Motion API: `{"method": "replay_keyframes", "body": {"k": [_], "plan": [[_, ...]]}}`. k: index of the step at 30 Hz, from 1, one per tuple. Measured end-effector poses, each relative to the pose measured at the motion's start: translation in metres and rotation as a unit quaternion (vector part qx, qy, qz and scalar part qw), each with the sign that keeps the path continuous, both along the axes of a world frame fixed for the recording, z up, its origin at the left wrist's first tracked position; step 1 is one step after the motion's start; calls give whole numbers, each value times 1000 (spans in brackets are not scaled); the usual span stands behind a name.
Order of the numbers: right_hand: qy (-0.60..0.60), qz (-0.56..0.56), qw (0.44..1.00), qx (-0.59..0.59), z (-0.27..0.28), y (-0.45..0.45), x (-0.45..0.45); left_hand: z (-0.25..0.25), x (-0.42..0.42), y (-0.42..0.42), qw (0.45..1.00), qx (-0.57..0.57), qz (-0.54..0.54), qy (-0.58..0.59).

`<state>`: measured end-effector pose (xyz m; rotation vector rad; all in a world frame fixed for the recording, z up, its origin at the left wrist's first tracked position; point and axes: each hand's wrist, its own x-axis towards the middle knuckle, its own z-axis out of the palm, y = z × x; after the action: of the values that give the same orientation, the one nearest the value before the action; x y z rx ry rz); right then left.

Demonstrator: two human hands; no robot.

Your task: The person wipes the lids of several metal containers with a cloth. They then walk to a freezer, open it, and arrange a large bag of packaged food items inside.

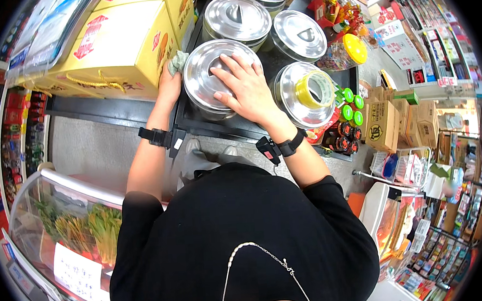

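Note:
A round metal canister with a shiny lid [196,70] stands at the front edge of a black table. My right hand [243,86] lies spread on that lid, its fingers around the lid's raised handle. At the canister's left side, my left hand [170,82] grips a crumpled grey-green cloth [178,63]. More lidded metal canisters stand behind [237,17] and to the right [299,35]. On the lid of the nearest right canister [290,106] rests a roll of yellowish tape [315,89].
Yellow gift boxes [118,42] with rope handles stand close by my left hand. Right of the canisters are a yellow-lidded jar [355,49], green-lidded jars [347,113] and dark jars [342,142]. Cardboard cartons [382,125] lie beyond. A curved glass display case [57,195] holds leafy vegetables at lower left.

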<state>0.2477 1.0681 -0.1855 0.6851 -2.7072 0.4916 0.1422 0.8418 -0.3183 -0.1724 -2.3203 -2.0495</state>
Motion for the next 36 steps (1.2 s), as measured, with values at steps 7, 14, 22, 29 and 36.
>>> {"method": "replay_keyframes", "body": {"k": [7, 14, 22, 29, 36], "plan": [[12, -9, 1000, 0, -8, 4, 0, -18, 71, 4, 980, -178, 85, 6], [48, 7, 999, -17, -12, 0, -4, -51, 113, -6, 949, -292, 45, -112], [74, -1, 997, -15, -18, 5, -5, 54, 155, 23, 997, -71, 25, 1], [70, 5, 997, -35, -20, 3, -4, -27, 169, 46, 993, -112, 11, -41], [72, 6, 996, -50, -19, 4, -3, -38, 166, 23, 937, -306, -106, -131]]}}
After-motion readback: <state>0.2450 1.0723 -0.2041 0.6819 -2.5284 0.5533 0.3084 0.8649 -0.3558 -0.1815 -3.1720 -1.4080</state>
